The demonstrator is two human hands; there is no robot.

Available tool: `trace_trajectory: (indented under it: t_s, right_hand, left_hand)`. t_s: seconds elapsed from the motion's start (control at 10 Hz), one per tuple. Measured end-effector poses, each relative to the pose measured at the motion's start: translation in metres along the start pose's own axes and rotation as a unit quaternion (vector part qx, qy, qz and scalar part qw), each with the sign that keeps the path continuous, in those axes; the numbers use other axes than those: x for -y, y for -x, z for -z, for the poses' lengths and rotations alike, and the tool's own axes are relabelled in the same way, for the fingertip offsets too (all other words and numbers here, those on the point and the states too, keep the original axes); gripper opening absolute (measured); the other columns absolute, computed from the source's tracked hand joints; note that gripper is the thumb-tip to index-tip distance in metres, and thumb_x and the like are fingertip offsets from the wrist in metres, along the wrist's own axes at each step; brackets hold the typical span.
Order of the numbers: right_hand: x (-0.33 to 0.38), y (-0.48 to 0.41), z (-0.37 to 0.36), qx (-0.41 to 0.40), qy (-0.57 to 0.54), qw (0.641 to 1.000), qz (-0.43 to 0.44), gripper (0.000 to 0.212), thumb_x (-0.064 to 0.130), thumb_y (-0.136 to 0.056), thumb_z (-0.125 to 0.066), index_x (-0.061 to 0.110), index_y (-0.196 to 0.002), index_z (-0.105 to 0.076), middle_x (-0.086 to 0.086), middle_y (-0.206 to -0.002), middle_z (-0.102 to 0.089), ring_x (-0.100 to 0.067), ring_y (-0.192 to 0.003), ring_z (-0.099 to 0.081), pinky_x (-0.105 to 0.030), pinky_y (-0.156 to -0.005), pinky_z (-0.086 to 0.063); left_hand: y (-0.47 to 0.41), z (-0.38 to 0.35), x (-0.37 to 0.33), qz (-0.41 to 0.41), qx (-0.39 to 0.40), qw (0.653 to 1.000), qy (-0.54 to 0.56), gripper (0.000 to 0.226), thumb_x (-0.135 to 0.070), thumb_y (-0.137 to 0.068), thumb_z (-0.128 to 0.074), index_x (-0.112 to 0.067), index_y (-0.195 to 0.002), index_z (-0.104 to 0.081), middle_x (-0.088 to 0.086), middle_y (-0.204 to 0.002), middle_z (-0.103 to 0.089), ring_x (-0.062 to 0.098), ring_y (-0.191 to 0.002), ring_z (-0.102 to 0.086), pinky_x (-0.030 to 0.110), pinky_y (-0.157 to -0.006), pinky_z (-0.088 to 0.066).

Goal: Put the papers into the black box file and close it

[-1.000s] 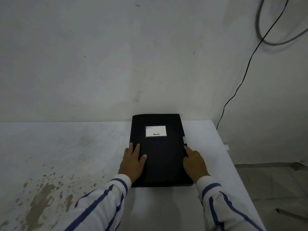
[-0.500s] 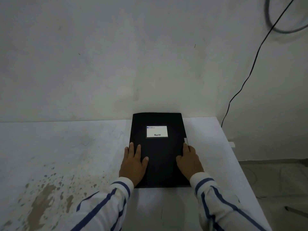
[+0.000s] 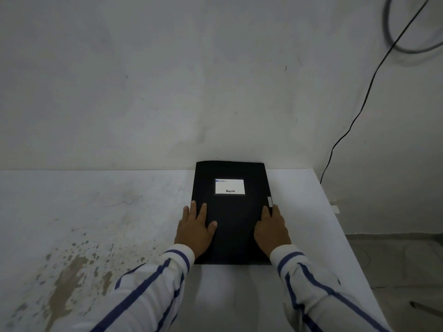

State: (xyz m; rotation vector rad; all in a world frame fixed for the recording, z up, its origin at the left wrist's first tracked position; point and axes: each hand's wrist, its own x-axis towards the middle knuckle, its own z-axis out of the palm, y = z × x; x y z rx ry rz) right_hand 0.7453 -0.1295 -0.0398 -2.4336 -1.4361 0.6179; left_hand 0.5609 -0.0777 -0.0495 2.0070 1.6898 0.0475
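The box file [image 3: 231, 212] lies shut on the table [image 3: 96, 212]. Left hand [image 3: 195, 230] and right hand [image 3: 272, 230] rest flat on it, fingers spread, gripping nothing. Closing looks finished; next, probably fasten the side tab [image 3: 270, 202].

The black box file [image 3: 231, 212] bears a white label [image 3: 230, 186], print illegible.
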Motion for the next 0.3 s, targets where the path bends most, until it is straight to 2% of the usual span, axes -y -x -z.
trace_trajectory:
  t_s: [0.2,0.3]
  right_hand:
    - [0.025,0.019,0.002,-0.004,0.087,0.993,0.080,0.053,0.036,-0.095,-0.039,0.012,-0.141,-0.028,-0.016,-0.154,-0.017,-0.035,-0.142,-0.013,-0.047,-0.116,-0.020]
    - [0.051,0.028,0.004,-0.032,0.093,0.987,0.130,0.052,0.036,-0.094,-0.042,0.012,-0.138,-0.033,-0.017,-0.152,-0.023,-0.035,-0.141,-0.017,-0.048,-0.115,-0.023]
  left_hand:
    - [0.016,0.024,0.004,-0.001,-0.006,1.000,-0.030,0.067,-0.048,-0.096,-0.033,-0.019,-0.153,-0.013,0.009,-0.164,-0.005,0.033,-0.151,-0.002,0.047,-0.121,-0.015]
    - [0.025,0.041,0.006,-0.014,-0.034,0.999,-0.026,0.066,-0.048,-0.096,-0.032,-0.019,-0.153,-0.014,0.009,-0.164,-0.007,0.033,-0.151,-0.003,0.048,-0.122,-0.013]
